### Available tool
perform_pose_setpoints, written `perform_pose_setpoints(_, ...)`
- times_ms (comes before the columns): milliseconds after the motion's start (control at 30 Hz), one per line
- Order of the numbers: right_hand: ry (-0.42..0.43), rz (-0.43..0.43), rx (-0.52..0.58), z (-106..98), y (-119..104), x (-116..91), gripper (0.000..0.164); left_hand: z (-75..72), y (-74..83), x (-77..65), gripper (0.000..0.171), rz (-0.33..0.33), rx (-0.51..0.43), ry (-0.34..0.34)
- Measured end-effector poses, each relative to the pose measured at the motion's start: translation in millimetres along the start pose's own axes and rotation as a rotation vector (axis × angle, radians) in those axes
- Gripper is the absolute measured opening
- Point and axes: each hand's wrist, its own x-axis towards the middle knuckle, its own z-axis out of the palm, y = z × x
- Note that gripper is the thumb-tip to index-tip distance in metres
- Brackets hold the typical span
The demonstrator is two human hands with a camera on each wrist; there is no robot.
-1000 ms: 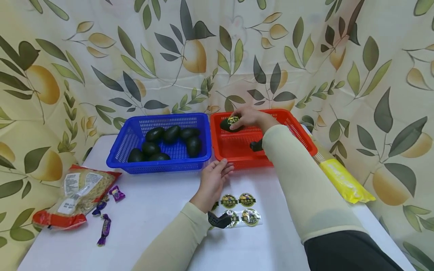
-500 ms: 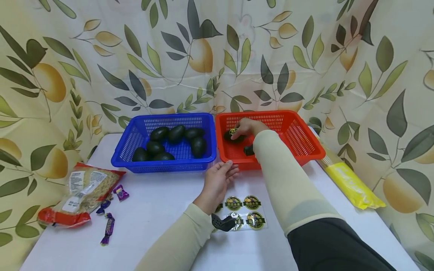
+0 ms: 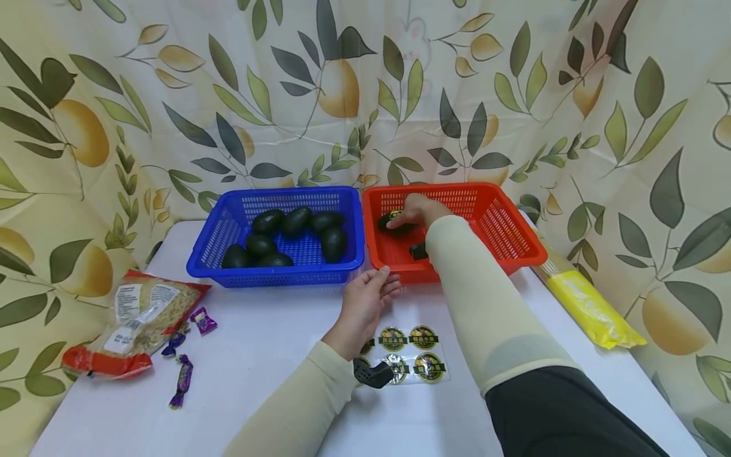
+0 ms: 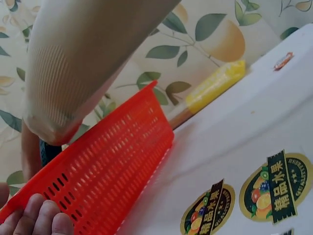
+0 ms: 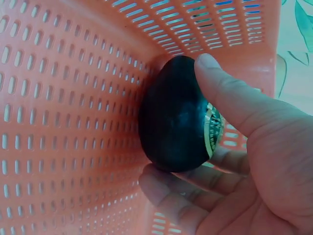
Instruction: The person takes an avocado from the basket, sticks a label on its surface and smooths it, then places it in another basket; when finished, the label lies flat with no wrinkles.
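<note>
My right hand (image 3: 415, 210) reaches into the red basket (image 3: 502, 222) and grips a dark avocado (image 3: 390, 223) bearing a round sticker; in the right wrist view the thumb and fingers (image 5: 230, 103) curl round the avocado (image 5: 176, 115), low against the basket's left wall (image 5: 73, 98). My left hand (image 3: 365, 301) rests with straight fingers against the red basket's front wall (image 4: 102, 171), its fingertips (image 4: 41, 218) touching the mesh. A sheet of round fruit stickers (image 3: 408, 352) lies on the white table just behind that hand.
A blue basket (image 3: 228, 219) holding several dark avocados (image 3: 297, 222) stands left of the red one. A snack bag (image 3: 134, 320) and purple candies (image 3: 183, 374) lie at the table's left. A yellow packet (image 3: 585, 308) lies at the right edge. Leaf-patterned cloth hangs behind.
My right hand has lowered the stickered avocado from the red basket's back-left rim down into the basket. The left hand has stayed at the basket's front.
</note>
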Motion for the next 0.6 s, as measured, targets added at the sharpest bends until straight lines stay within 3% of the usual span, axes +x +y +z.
perform_pose_setpoints(233, 0.031, -0.038, 0.004, -5, -6, -7, 0.062, -26.6, 7.6, -10.1, 0.044, -0.013, 0.09, 0.005)
perform_pose_setpoints(433, 0.091, -0.196, -0.072, -15, -27, -21, 0.064, -64.5, 24.8, -18.1, 0.047, 0.009, 0.047, 0.082)
perform_pose_setpoints(600, 0.108, -0.361, -0.036, -17, -60, -39, 0.071, -104.2, 46.3, -25.7, 0.041, 0.059, -0.018, 0.156)
